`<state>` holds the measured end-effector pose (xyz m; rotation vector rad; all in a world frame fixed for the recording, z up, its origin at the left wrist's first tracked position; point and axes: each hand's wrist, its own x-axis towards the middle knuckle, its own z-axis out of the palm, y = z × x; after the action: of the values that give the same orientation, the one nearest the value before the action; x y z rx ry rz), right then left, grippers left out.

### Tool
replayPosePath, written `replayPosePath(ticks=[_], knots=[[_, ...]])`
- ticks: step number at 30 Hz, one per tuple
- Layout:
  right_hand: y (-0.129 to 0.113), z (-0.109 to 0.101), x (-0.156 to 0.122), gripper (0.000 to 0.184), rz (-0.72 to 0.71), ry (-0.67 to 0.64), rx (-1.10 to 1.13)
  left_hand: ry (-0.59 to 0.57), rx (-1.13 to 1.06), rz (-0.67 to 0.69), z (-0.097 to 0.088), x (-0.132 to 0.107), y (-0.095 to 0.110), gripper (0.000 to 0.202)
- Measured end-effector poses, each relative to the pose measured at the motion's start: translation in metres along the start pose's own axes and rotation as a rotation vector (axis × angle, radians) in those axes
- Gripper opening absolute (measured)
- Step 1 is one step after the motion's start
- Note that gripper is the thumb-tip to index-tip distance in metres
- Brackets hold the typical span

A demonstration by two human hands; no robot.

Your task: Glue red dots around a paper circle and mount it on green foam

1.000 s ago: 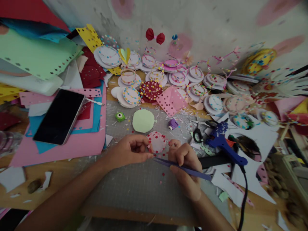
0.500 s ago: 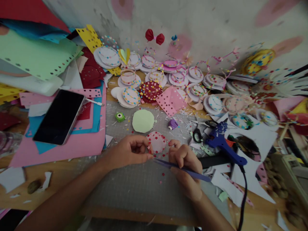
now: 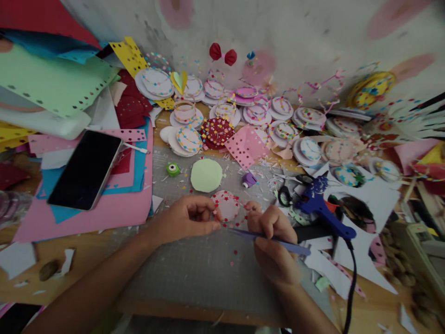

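The left hand (image 3: 191, 219) curls narrow by the starred disc (image 3: 227, 207), grip unclear from here; the right hand (image 3: 278, 262) pinches a violet tool (image 3: 294, 247).

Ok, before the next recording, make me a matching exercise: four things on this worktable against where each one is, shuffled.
Things:
1. slim purple tool
2. phone
3. glue gun
4. pale green paper disc

Places:
A. on gray mat, just beyond the star-edged circle
B. in the right hand's grip
C. on pink and blue sheets, far to the left
D. right of the right hand, black cord trailing

Pairs: 1-B, 2-C, 3-D, 4-A
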<state>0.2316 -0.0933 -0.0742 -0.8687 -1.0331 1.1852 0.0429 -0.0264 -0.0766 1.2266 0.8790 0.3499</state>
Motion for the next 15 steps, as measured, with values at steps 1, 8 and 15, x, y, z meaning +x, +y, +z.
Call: replayPosePath(ticks=[1,8,15], knots=[[0.0,0.0004,0.0006,0.017,-0.008,0.011,0.007,0.008,-0.007,0.002,0.0005,-0.0001,0.0008,0.021],[0.0004,-0.0003,0.0015,0.016,-0.026,0.037,-0.022,0.043,-0.085,-0.012,0.0016,-0.0016,0.004,0.021],[0.0042,-0.0023,-0.0023,0.013,-0.063,0.067,-0.089,0.045,-0.11,0.02,-0.0007,-0.0014,0.0017,0.024]])
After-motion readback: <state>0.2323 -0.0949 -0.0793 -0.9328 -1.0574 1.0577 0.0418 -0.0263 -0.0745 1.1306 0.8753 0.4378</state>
